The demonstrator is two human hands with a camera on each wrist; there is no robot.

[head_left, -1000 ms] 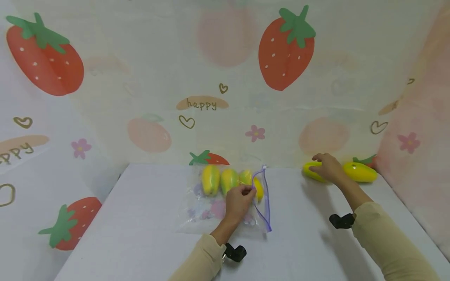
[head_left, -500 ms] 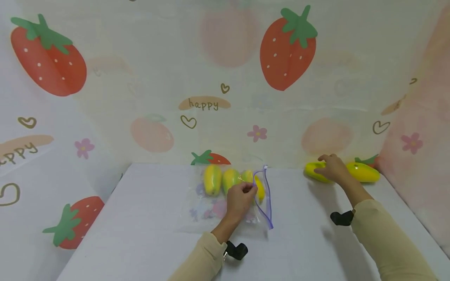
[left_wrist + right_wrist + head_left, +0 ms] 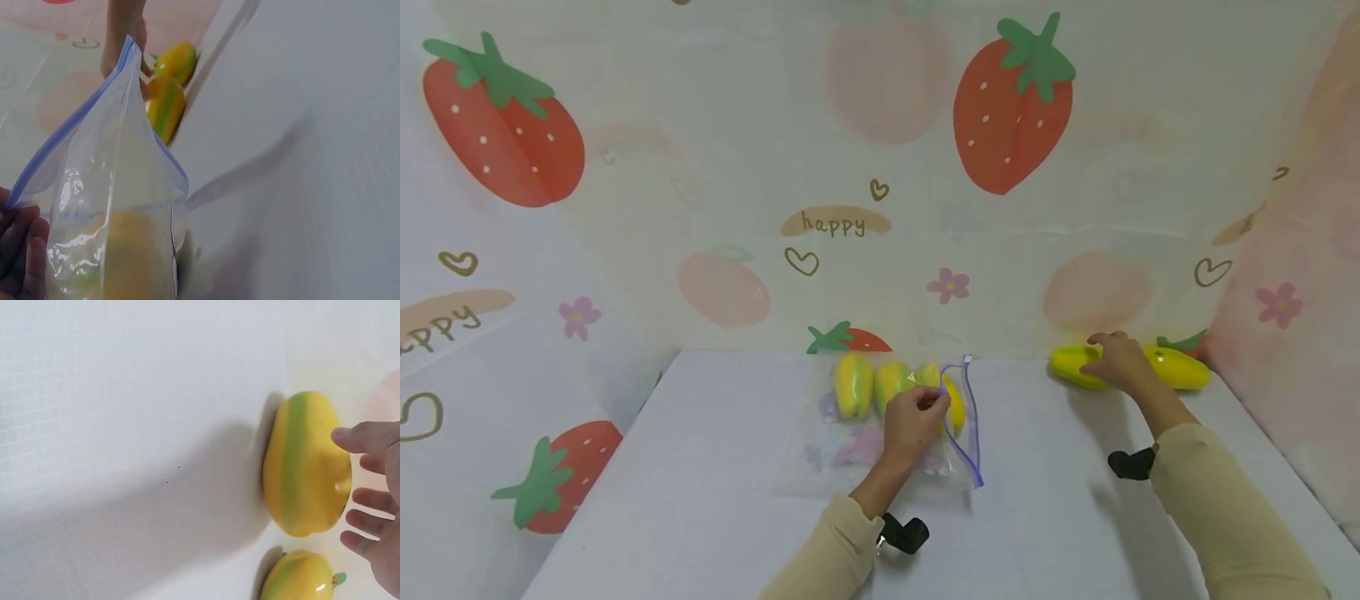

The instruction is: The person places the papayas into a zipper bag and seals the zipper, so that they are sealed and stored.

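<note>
My left hand [image 3: 914, 423] pinches the purple-rimmed mouth of a clear zip bag [image 3: 827, 454]. The bag lies on the table with several yellow-green fruits [image 3: 853, 385] inside, and in the left wrist view its mouth [image 3: 65, 128] gapes. At the table's back right, my right hand [image 3: 1123, 364] is over a yellow papaya-like fruit [image 3: 1070, 367] with a green stripe. In the right wrist view the thumb overlaps that fruit [image 3: 300, 469], while the other fingers [image 3: 369, 522] are spread and apart from it; whether the thumb touches it, I cannot tell.
A second yellow fruit [image 3: 1183, 369] with a small green stem lies just right of the right hand, near the back corner. The white table [image 3: 700, 517] meets a strawberry-printed backdrop [image 3: 880, 167] behind and at both sides.
My right hand has shifted slightly to the right over the papaya-like fruit. The left hand keeps its pinch on the bag's rim, and the bag stays put.
</note>
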